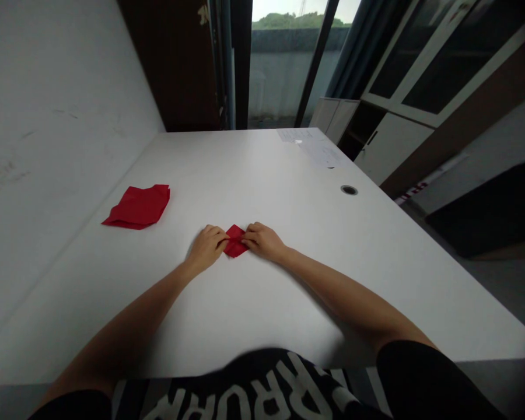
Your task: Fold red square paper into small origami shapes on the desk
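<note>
A small folded piece of red paper (235,249) lies on the white table between my two hands, a pointed corner showing at its far end and another at its near end. My left hand (208,247) pinches its left side between thumb and fingers. On the right side, my right hand (263,241) grips the same paper with thumb and bent fingers. The fingertips of both hands are close together and cover the paper's side corners. Farther left lie red sheets (139,207), apart from both hands and slightly rumpled.
The white table (245,169) runs up to a white wall (61,116) on the left. A round cable hole (349,189) is near its right edge, with printed papers (312,146) at the far right corner. Cabinets (394,140) stand beyond on the right.
</note>
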Demonstrator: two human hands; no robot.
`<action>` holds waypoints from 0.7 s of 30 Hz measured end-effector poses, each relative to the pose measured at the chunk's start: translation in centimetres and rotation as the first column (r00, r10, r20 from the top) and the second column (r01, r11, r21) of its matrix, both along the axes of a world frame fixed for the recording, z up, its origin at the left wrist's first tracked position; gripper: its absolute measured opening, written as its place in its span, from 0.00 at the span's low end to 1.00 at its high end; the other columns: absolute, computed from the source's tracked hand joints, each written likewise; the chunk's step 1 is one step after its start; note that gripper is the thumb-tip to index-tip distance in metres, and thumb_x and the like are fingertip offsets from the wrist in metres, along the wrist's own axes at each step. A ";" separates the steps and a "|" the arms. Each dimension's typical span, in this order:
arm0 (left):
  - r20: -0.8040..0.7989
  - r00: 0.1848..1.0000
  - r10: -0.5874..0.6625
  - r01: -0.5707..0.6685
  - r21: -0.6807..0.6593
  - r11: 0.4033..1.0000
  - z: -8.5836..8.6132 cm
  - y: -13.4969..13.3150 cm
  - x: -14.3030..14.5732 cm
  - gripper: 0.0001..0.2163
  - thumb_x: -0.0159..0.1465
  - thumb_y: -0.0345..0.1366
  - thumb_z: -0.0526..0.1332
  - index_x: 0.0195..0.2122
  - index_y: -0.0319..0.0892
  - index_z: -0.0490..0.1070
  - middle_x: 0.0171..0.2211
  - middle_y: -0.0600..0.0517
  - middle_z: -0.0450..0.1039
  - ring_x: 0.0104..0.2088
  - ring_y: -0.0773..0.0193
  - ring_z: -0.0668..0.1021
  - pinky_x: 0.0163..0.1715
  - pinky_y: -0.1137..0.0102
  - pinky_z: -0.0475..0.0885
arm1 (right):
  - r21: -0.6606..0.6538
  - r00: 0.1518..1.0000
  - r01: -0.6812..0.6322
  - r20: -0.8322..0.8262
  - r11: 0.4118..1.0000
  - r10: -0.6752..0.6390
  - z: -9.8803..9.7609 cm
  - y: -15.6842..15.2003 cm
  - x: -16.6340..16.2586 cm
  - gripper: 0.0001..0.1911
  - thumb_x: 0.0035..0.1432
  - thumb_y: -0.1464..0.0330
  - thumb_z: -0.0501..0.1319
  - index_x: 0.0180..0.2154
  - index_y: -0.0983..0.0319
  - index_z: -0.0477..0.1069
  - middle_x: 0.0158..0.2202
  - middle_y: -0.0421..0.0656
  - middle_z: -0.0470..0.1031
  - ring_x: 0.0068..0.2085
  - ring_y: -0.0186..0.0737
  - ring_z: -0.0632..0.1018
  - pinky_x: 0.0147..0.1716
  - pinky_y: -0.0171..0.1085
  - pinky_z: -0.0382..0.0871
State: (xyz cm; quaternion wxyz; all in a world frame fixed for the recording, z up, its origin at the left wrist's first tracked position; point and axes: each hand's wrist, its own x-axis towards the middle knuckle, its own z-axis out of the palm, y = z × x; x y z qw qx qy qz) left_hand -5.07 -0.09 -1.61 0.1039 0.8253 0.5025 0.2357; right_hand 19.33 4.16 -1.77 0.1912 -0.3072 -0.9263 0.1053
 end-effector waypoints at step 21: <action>-0.067 0.977 0.203 -0.205 -0.029 0.978 -0.5 -0.3 1.0 0.12 0.61 0.40 0.69 0.44 0.46 0.74 0.45 0.47 0.72 0.48 0.52 0.72 0.49 0.59 0.65 | 0.039 0.933 0.350 0.068 0.936 -0.352 -0.5 -0.7 -1.3 0.12 0.66 0.60 0.61 0.44 0.61 0.72 0.44 0.52 0.73 0.47 0.50 0.70 0.45 0.44 0.64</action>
